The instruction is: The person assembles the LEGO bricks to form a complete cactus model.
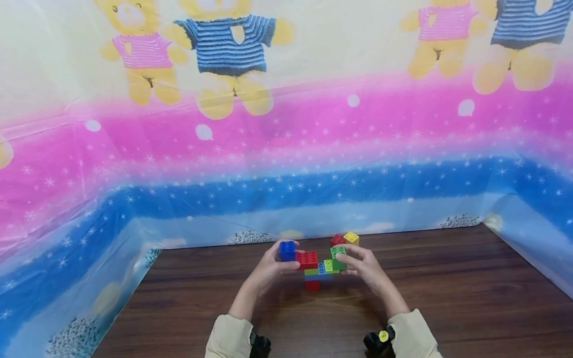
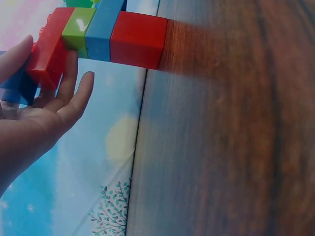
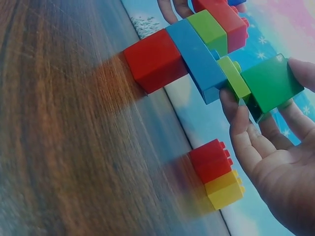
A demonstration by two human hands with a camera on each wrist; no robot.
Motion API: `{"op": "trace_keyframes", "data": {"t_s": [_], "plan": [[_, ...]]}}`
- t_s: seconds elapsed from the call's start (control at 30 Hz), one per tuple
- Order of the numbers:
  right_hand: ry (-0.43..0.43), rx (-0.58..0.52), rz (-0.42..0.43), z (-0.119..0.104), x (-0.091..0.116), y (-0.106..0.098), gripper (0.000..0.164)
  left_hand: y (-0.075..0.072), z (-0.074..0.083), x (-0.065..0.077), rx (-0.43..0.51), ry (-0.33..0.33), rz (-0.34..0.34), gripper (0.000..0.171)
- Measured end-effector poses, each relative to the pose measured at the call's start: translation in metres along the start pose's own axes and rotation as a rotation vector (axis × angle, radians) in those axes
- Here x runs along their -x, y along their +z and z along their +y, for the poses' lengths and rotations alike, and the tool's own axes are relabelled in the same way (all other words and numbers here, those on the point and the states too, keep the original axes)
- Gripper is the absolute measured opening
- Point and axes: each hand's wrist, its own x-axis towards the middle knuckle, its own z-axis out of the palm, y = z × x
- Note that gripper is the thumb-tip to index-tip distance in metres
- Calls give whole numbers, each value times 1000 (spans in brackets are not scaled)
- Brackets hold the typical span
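Observation:
A structure of toy building bricks stands on its red base brick (image 1: pixel 312 286), which appears to touch the tabletop. Across that base lies a light blue brick (image 3: pixel 194 59), with lime bricks (image 2: pixel 78 27) on top. My left hand (image 1: pixel 268 271) grips the structure's left end, thumb in front at the upper red brick (image 1: pixel 307 259) and fingers behind and below. A dark blue brick (image 1: pixel 287 251) sits at that end, partly covered by the thumb in the left wrist view. On the right end, my right hand (image 1: pixel 364 263) pinches the green bricks (image 3: pixel 273 83) between thumb and fingers.
Behind the right hand, a loose red brick (image 3: pixel 210 160) and a yellow brick (image 3: pixel 225 189) stand side by side near the far edge of the brown wooden table (image 1: pixel 188 303). A printed cloth (image 1: pixel 277 184) with bears hangs behind and around the table.

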Motion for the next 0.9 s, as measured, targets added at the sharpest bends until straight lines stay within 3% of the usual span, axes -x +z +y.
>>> {"op": "trace_keyframes", "data": {"t_s": [0.5, 0.9], "plan": [[-69, 72, -43, 7, -2, -2, 47, 1, 0, -1, -11, -2, 10, 51], [-76, 76, -48, 5, -1, -4, 48, 0, 0, 0, -3, -1, 1, 53]]}}
